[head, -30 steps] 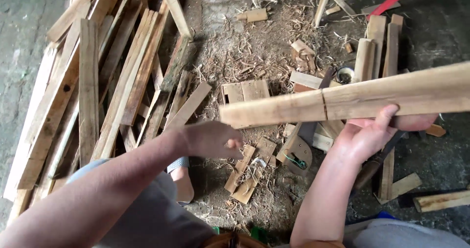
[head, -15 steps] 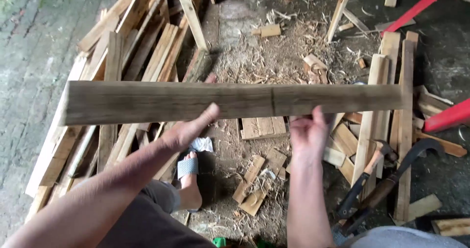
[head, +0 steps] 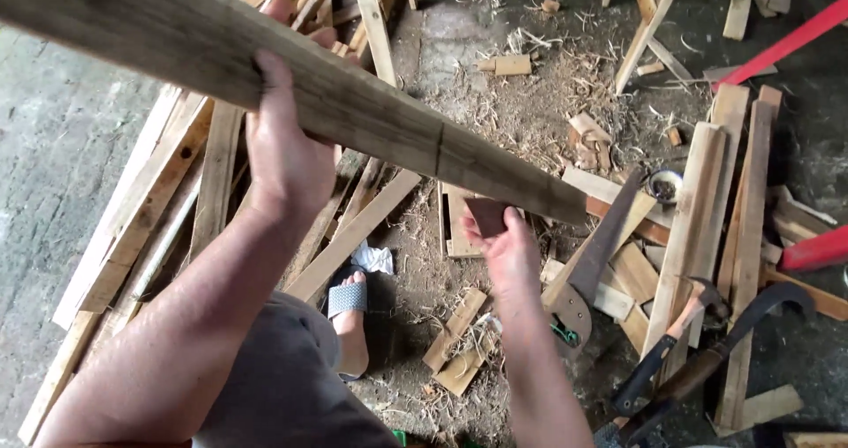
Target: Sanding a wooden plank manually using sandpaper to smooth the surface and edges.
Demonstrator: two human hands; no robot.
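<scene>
Plank (head: 371, 117) tilted above a dirt floor (head: 459, 86) strewn with shavings; left hand (head: 287, 161) clamped round it, right hand (head: 508, 245) gripped its lower end; handsaw (head: 587, 262) lay nearby.

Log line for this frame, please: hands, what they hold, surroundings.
left hand: grips long notched wooden plank | right hand: supports its lower end | plank: tilted | nearby: handsaw, hatchet

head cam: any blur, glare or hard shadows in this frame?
Head view: soft, even daylight, no glare; the long pale wooden plank is slightly soft near the lens at upper left. The left hand and right hand are fairly sharp. Shadows are faint, deepest under the grey sandal; the floor's right side is dark.
</scene>
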